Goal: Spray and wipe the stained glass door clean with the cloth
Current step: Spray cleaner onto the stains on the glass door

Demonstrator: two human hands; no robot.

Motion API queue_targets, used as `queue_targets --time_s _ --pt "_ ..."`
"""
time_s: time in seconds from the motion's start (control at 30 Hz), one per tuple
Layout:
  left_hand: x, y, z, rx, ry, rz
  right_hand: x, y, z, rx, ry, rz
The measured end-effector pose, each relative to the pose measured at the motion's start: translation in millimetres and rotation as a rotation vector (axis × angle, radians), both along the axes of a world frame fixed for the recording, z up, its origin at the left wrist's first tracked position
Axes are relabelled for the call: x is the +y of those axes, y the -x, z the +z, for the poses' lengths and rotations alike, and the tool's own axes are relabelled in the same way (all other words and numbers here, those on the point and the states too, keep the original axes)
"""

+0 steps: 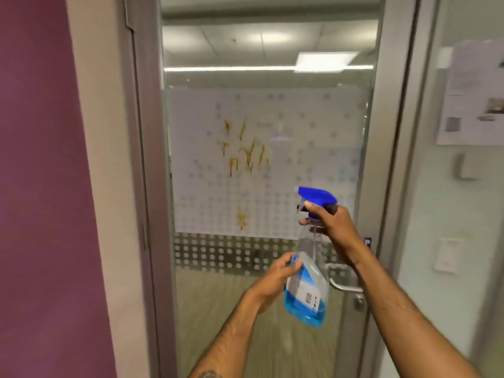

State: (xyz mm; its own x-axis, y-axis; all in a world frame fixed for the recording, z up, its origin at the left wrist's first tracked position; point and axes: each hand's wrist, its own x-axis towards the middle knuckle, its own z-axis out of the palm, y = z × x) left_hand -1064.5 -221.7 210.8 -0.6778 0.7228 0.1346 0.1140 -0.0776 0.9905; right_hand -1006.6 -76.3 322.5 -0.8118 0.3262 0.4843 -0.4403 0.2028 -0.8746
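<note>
A glass door in a grey metal frame fills the middle of the view. Brownish-yellow stains streak its frosted dotted panel, with a smaller stain lower down. A clear spray bottle with a blue trigger head and a little blue liquid hangs in front of the door. My right hand grips its neck below the trigger head, nozzle pointing left toward the glass. My left hand holds the bottle's body from the left side. No cloth is in view.
A purple and cream wall stands at the left. The metal door handle sits just behind the bottle on the right. A glass side panel at the right carries a paper notice and wall switches.
</note>
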Motion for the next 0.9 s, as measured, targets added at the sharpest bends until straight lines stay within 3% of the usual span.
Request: queue_targets --time_s 0.37,0.63,0.73,0.9 --pt "-39 89 27 0.005 -0.082 0.092 -39 122 27 -0.019 0.035 0.227" --pt "-64 182 46 0.006 -0.099 -0.027 -75 185 48 0.024 0.076 0.061" --pt "-83 229 70 0.249 0.043 0.049 -97 202 62 0.086 0.051 -0.091" --pt "-124 329 120 0.912 0.322 0.734 -130 231 89 0.134 -0.08 -0.314"
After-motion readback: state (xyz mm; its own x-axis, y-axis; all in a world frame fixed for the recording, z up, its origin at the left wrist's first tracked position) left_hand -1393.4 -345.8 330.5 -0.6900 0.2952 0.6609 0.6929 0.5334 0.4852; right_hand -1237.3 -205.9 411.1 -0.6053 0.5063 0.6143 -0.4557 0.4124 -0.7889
